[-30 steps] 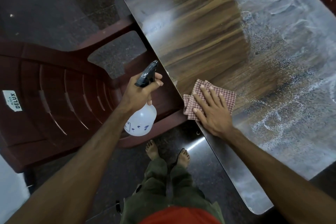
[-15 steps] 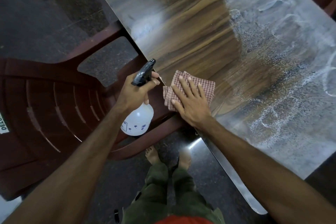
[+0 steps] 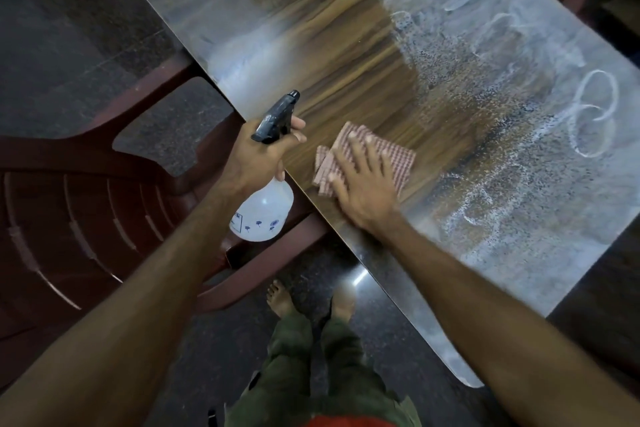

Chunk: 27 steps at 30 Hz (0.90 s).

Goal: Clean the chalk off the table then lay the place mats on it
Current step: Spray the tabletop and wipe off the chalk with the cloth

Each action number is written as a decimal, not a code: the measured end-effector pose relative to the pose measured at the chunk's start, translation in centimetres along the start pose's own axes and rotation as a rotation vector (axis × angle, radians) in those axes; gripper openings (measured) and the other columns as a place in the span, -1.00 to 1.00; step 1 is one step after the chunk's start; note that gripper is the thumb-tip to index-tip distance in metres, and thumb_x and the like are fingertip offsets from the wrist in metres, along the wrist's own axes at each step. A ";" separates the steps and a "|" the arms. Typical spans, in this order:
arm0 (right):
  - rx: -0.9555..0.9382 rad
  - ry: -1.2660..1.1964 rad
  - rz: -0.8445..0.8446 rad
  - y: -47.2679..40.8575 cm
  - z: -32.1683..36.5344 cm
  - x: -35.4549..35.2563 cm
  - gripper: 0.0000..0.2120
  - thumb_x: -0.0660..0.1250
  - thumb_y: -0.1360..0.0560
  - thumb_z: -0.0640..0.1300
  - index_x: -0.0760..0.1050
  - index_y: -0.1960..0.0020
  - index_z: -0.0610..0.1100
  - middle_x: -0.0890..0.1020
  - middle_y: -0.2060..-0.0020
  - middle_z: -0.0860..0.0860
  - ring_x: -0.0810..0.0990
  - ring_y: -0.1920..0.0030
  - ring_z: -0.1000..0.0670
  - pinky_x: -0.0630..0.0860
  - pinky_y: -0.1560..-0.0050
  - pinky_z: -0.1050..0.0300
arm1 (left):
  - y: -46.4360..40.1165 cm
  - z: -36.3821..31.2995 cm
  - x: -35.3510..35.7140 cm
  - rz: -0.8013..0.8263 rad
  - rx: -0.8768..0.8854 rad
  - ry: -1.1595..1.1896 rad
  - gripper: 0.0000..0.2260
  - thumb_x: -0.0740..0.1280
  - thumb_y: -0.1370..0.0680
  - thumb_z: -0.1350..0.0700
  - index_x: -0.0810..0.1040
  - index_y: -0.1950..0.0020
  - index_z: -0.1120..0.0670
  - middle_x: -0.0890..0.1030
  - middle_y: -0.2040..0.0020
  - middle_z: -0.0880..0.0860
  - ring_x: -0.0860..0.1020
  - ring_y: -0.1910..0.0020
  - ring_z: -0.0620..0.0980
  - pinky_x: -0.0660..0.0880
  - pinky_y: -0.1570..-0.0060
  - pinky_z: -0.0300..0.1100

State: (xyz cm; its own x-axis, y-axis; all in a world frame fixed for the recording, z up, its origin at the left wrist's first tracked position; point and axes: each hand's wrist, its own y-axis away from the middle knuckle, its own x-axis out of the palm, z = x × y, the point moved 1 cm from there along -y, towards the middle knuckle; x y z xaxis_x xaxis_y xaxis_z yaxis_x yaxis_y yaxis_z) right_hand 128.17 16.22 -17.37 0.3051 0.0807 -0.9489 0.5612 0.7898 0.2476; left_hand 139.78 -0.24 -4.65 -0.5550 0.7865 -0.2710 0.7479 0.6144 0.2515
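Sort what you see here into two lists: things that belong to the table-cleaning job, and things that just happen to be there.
Part of the job:
- table
- chalk marks
- checked cloth under the right hand
- spray bottle gripped by the left hand

Just there:
- plastic chair
- floor

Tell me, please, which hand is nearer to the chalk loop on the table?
Right. The right hand presses the cloth on the table, nearer the chalk loop; the left hand holds the spray bottle at the table's edge.
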 end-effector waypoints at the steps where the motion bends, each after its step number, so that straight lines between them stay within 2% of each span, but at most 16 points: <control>1: -0.051 -0.006 0.017 1.9 0.5 0.4 -0.39 -0.24 -0.61 0.27 -0.09 -0.61 0.11 -0.13 -0.61 -0.02 -0.20 -0.59 -0.12 -0.19 -0.55 -0.18 | -0.1 -0.2 0.4 0.003 0.003 -0.002 -0.83 0.36 -0.54 0.21 0.58 -0.11 0.23 0.65 0.03 0.28 0.40 0.64 -0.01 0.50 0.34 -0.02; 3: -0.102 -0.014 0.044 5.8 0.0 1.2 -0.38 -0.28 -0.60 0.30 -0.07 -0.61 0.11 -0.10 -0.61 -0.01 -0.18 -0.59 -0.10 -0.14 -0.54 -0.20 | -0.3 -0.6 1.0 0.011 0.011 0.001 -0.84 0.36 -0.55 0.21 0.57 -0.11 0.22 0.66 0.00 0.22 0.40 0.65 0.00 0.51 0.32 -0.03; 6: -0.070 0.025 0.085 8.8 -3.7 1.1 -0.35 -0.31 -0.58 0.33 -0.07 -0.61 0.11 -0.10 -0.61 0.00 -0.15 -0.59 -0.09 -0.10 -0.54 -0.21 | -0.6 -1.0 1.9 0.022 0.019 0.022 -0.83 0.37 -0.53 0.18 0.59 -0.09 0.20 0.64 0.03 0.28 0.40 0.65 -0.01 0.53 0.32 0.01; 9: 0.108 0.051 0.062 7.0 -9.2 -0.5 -0.32 -0.37 -0.53 0.37 -0.22 -0.59 0.15 -0.23 -0.59 -0.03 -0.24 -0.58 -0.11 -0.23 -0.53 -0.19 | -0.9 -1.3 2.8 0.033 0.015 0.023 -0.85 0.38 -0.53 0.17 0.60 -0.07 0.18 0.64 0.01 0.27 0.40 0.64 -0.01 0.52 0.34 -0.03; 13: 0.297 -0.031 -0.008 2.0 -12.3 -2.4 -0.36 -0.24 -0.58 0.33 -0.17 -0.61 0.13 -0.18 -0.60 -0.05 -0.23 -0.58 -0.13 -0.19 -0.54 -0.26 | -1.2 -1.9 3.9 0.052 0.016 0.021 -0.79 0.38 -0.49 0.09 0.60 -0.06 0.17 0.66 -0.03 0.15 0.40 0.63 0.01 0.52 0.36 -0.10; 17: 0.202 -0.010 0.005 0.5 -7.4 -1.7 -0.40 -0.19 -0.63 0.27 -0.16 -0.61 0.10 -0.18 -0.60 -0.07 -0.23 -0.58 -0.16 -0.23 -0.53 -0.22 | -1.6 -2.5 5.1 0.058 0.015 0.006 -0.81 0.39 -0.50 0.11 0.60 -0.07 0.14 0.67 -0.01 0.15 0.41 0.62 0.01 0.49 0.37 -0.15; 21: -0.029 -0.050 0.035 6.8 -3.4 0.7 -0.41 -0.17 -0.63 0.27 -0.09 -0.61 0.12 -0.15 -0.61 -0.01 -0.23 -0.59 -0.10 -0.23 -0.55 -0.17 | -2.0 -3.3 6.4 0.066 0.018 0.005 -0.80 0.40 -0.47 0.05 0.61 -0.05 0.11 0.66 0.03 0.22 0.41 0.62 0.02 0.51 0.37 -0.11; 23: -0.044 -0.070 0.065 9.9 -4.4 1.1 -0.39 -0.21 -0.62 0.30 -0.05 -0.61 0.12 -0.11 -0.61 0.02 -0.18 -0.60 -0.08 -0.17 -0.54 -0.16 | -2.2 -3.7 6.9 0.071 0.015 0.017 -0.77 0.39 -0.46 0.03 0.61 -0.05 0.11 0.66 0.04 0.25 0.42 0.62 0.02 0.53 0.34 -0.07; 27: 0.133 0.009 0.076 10.1 -11.9 0.1 -0.36 -0.32 -0.57 0.36 -0.21 -0.59 0.16 -0.25 -0.59 -0.01 -0.24 -0.58 -0.09 -0.21 -0.54 -0.21 | -2.9 -3.8 7.6 0.076 0.019 0.007 -0.83 0.40 -0.49 0.06 0.62 -0.03 0.10 0.66 -0.01 0.19 0.42 0.61 0.01 0.51 0.32 -0.08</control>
State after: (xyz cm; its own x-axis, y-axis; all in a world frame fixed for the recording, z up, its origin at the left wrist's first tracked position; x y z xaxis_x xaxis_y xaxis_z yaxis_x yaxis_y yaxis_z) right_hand 124.70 31.46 -17.25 0.3442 0.1431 -0.9279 0.6339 0.6936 0.3421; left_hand 132.01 4.23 -3.90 -0.4985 0.8315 -0.2452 0.7948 0.5513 0.2536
